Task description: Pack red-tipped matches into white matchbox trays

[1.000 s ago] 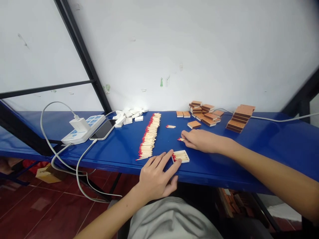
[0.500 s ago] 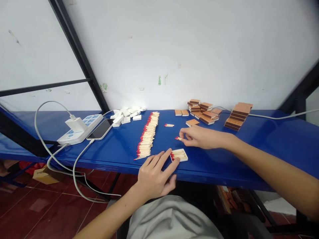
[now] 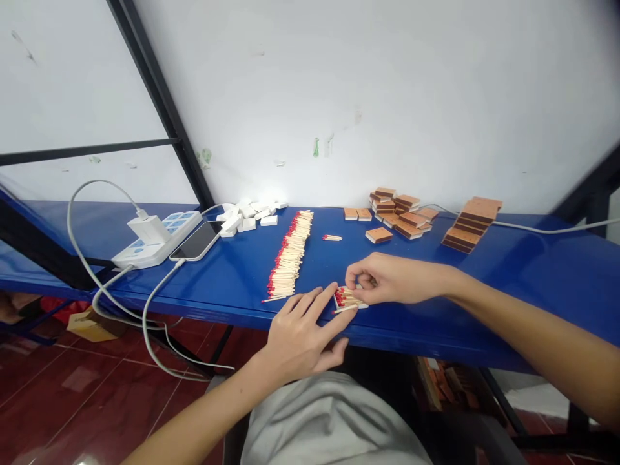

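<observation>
A small white matchbox tray [image 3: 364,306] with red-headed matchsticks [image 3: 345,297] in it lies near the shelf's front edge. My left hand [image 3: 305,332] has its fingers spread, two fingertips touching the tray's left and near sides. One match [image 3: 343,310] shows along the near side, by a left fingertip. Over the tray's right part, my right hand [image 3: 382,278] is closed in a pinch on matchsticks, partly hidden by its fingers. Left of the tray runs a long row of matchsticks [image 3: 290,255]. A few loose matches [image 3: 332,237] lie beyond.
White empty trays [image 3: 247,216] are heaped at the back left. Brown matchboxes [image 3: 402,213] are piled at the back, one box [image 3: 378,235] nearer, and stacked brown covers [image 3: 472,223] stand right. A phone [image 3: 196,242] and a power strip [image 3: 157,245] with cables occupy the left.
My right hand has moved down and towards me, bringing pinched matchsticks from beyond the tray to over it. My left hand stays at the tray. The view has shifted slightly.
</observation>
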{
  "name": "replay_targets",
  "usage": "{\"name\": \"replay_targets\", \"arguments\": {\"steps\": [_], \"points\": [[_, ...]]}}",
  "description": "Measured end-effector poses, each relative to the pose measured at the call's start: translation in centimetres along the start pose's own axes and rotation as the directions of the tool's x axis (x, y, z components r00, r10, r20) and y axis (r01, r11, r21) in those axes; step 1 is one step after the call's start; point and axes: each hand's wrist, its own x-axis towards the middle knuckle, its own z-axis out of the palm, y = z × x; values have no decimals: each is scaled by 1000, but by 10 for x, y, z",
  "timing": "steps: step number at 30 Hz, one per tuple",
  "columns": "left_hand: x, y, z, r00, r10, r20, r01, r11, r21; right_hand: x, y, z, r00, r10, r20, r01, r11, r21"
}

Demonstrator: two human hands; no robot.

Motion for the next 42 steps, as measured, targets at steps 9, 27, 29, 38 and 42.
{"name": "replay_targets", "arguments": {"steps": [9,27,29,38,42], "points": [[0,0,0,1000,11,-14,-11,1000,24,1,0,2,999,-29,-31,28,1000,-14],[-1,0,4,988,-13,-156,9,1000,-26,3,11,1,997,65,38,-71,982,175],[-1,-1,5,983,10,-182,-16,999,-33,4,13,1,997,76,33,-81,977,197],[-5,-6,9,954,78,-289,-120,984,-130,5,16,0,996,92,14,-93,967,237],[-7,-8,11,942,84,-324,-145,975,-169,5,13,0,997,74,20,-77,968,238]]}}
